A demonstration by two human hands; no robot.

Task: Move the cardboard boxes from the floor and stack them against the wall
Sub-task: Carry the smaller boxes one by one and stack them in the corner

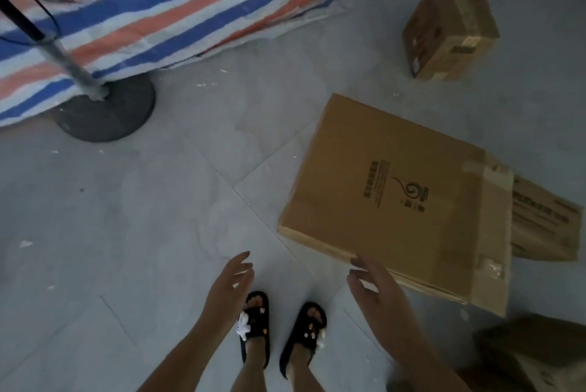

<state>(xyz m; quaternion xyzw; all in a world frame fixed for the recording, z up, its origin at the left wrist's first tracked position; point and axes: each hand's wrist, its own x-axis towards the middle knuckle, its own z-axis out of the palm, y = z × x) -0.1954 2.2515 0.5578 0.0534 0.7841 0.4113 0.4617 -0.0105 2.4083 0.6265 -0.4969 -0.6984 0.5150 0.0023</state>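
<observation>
A: Nearest first. Two feet in black slippers (279,333) on the tile floor (126,233). Hands?

B: Left hand (230,285) out over the floor, fingers straight and slightly spread, holding nothing. Right hand (371,287) same, fingers loosely spread, tips at the near edge of the big flat box (393,198). Can't tell if it's touching or just above.

A: Box position?

B: On the floor, right of the feet, printed face up, taped flap hanging open on its right side. Another flattened box (545,223) lies partly under that side. Dark box (532,344) at bottom right, blurry. Small closed box (450,33) further back, well apart.

A: Rest?

B: Fan stand (104,109) far left, striped tarp (196,8) behind it. Wall not visible.

A: Risks?

B: My guess: only one hand is near, so a lift from that edge could make the wide box sag or swing. The loose flap may catch the box beneath and drag it along. The fan base could trip the carry route.
</observation>
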